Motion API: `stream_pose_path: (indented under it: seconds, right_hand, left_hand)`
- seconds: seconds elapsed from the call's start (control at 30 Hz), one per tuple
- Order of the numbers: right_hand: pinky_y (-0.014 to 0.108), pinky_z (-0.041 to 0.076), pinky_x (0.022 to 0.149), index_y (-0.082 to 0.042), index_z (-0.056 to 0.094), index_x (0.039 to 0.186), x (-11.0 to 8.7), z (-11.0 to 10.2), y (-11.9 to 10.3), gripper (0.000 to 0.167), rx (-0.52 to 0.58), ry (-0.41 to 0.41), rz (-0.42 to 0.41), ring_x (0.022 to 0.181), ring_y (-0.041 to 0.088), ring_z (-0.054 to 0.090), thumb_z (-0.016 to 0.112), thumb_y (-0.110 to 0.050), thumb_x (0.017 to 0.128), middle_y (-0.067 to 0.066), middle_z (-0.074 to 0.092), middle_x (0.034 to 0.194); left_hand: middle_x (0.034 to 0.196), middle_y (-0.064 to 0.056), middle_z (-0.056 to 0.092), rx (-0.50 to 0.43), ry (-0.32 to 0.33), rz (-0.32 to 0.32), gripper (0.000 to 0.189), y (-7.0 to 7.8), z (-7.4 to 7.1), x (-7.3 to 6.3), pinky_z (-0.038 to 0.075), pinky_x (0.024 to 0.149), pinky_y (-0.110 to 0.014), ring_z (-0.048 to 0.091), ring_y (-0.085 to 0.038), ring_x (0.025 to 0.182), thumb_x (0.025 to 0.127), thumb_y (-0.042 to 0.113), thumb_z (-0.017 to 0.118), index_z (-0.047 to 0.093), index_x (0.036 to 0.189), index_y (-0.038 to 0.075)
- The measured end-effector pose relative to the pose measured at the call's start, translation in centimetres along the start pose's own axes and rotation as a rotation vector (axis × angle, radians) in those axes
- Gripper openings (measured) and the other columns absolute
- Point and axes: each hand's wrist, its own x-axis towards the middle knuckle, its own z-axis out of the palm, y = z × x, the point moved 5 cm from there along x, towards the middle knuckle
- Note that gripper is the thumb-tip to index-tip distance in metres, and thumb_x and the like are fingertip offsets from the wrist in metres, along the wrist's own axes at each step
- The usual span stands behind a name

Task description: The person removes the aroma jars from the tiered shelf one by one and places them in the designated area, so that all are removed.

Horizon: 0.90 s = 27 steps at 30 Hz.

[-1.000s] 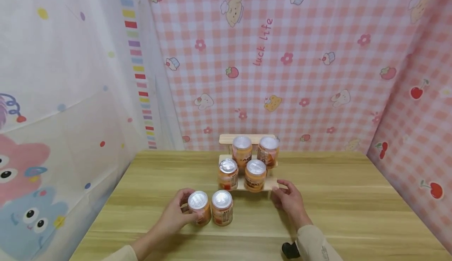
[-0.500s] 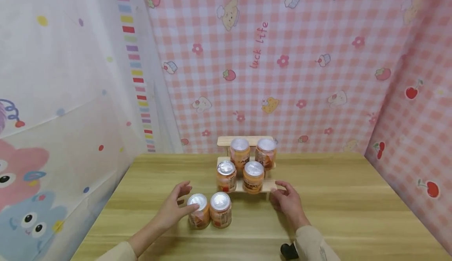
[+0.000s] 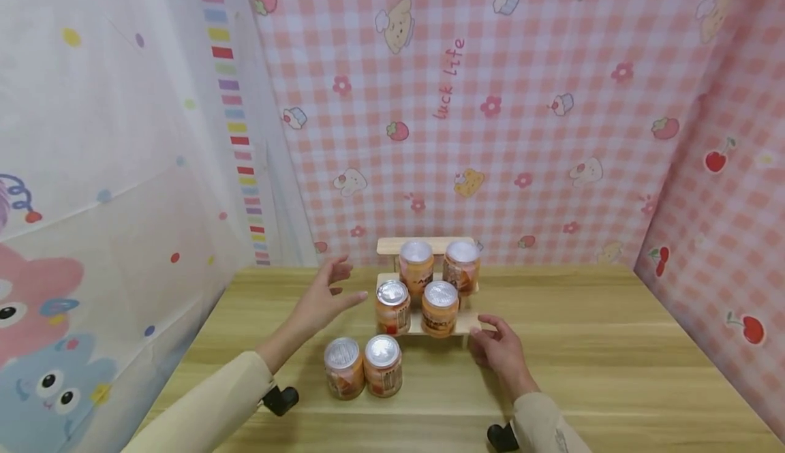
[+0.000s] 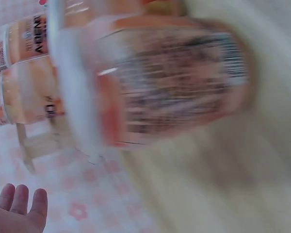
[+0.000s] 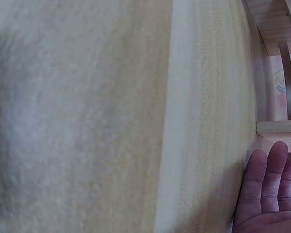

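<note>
In the head view my left hand (image 3: 326, 296) is raised with its fingers apart and holds nothing, left of a small stepped wooden shelf (image 3: 469, 322). My right hand (image 3: 501, 354) rests against the right end of the shelf's lowest step; in the right wrist view its visible fingers (image 5: 273, 179) are fairly straight. Two orange-labelled cans with silver lids stand on the lowest step, a left can (image 3: 393, 308) and a right can (image 3: 439, 310). Behind them sit another two cans, one left (image 3: 416, 266) and one right (image 3: 461, 267).
Side by side on the wooden table (image 3: 589, 364), in front of the shelf, stand two more cans, the left one (image 3: 344, 369) and the right one (image 3: 383, 366). A pink checked curtain (image 3: 540, 139) hangs behind, and a white patterned curtain (image 3: 135, 187) hangs at the left.
My left hand has let go of the left front can and moved up and forward to beside the shelf. The right hand stays at the shelf's end.
</note>
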Motion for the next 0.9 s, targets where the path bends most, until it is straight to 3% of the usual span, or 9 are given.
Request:
stream_pose_path:
  seconds: [0.2, 0.33, 0.53, 0.9]
  right_hand:
    - [0.031, 0.053, 0.057, 0.003, 0.052, 0.131, 0.2, 0.0, 0.3, 0.039, 0.011, 0.003, -0.003, 0.069, 0.013, 0.06, 0.064, -0.008, 0.096, 0.007, 0.064, 0.092]
    - [0.031, 0.053, 0.057, 0.003, 0.052, 0.131, 0.3, 0.2, 0.6, 0.038, 0.02, 0.001, -0.007, 0.068, 0.013, 0.059, 0.064, -0.007, 0.096, 0.005, 0.063, 0.088]
    - [0.031, 0.052, 0.057, 0.003, 0.052, 0.131, 0.1, 0.4, 0.6, 0.04, 0.025, 0.001, -0.009, 0.068, 0.014, 0.058, 0.065, -0.009, 0.096, 0.005, 0.064, 0.089]
    - [0.031, 0.051, 0.056, 0.003, 0.052, 0.13, 0.1, -0.1, 0.1, 0.039, 0.028, 0.016, -0.007, 0.066, 0.013, 0.057, 0.066, -0.009, 0.096, 0.005, 0.062, 0.088]
  left_hand:
    - [0.144, -0.019, 0.047, 0.0, -0.053, 0.049, 0.087, 2.8, 2.3, 3.6, 0.039, 0.108, -0.05, 0.046, -0.034, 0.131, 0.082, 0.026, 0.083, 0.033, 0.151, 0.01]
    - [0.144, -0.017, 0.047, 0.02, -0.088, 0.022, 0.089, 3.8, 3.9, 5.0, 0.04, 0.107, -0.049, 0.048, -0.033, 0.13, 0.08, 0.027, 0.084, 0.033, 0.151, 0.012]
    - [0.139, -0.012, 0.051, 0.057, -0.1, -0.018, 0.088, 3.9, 5.8, 6.1, 0.043, 0.105, -0.046, 0.05, -0.03, 0.127, 0.08, 0.028, 0.085, 0.036, 0.151, 0.01]
    - [0.127, -0.013, 0.055, 0.004, -0.083, 0.02, 0.073, 4.0, 7.7, 6.9, 0.052, 0.089, -0.036, 0.057, -0.024, 0.107, 0.08, 0.014, 0.084, 0.046, 0.142, 0.005]
